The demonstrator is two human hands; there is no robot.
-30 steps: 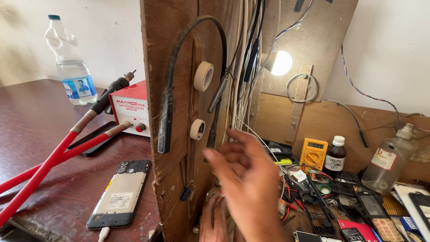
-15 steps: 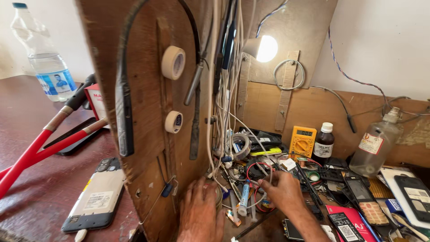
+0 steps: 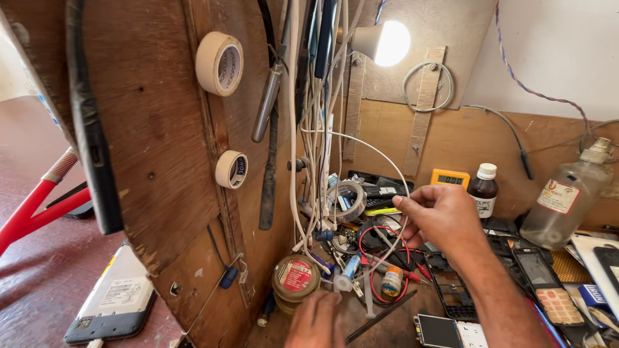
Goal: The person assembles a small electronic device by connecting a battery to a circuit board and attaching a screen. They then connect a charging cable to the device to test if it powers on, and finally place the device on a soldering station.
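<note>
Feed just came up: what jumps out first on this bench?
A lit lamp glares at top centre over a bundle of hanging wires. The right hand pinches a looping white wire above the clutter. The left hand rests low by a round tin.

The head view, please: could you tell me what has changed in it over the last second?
The right hand, raised open a second ago, dropped among the clutter, then rose to pinch the white cable. The left hand came down beside the round tin. The camera moved closer. Tape rolls, lamp and bottles stayed put.
</note>
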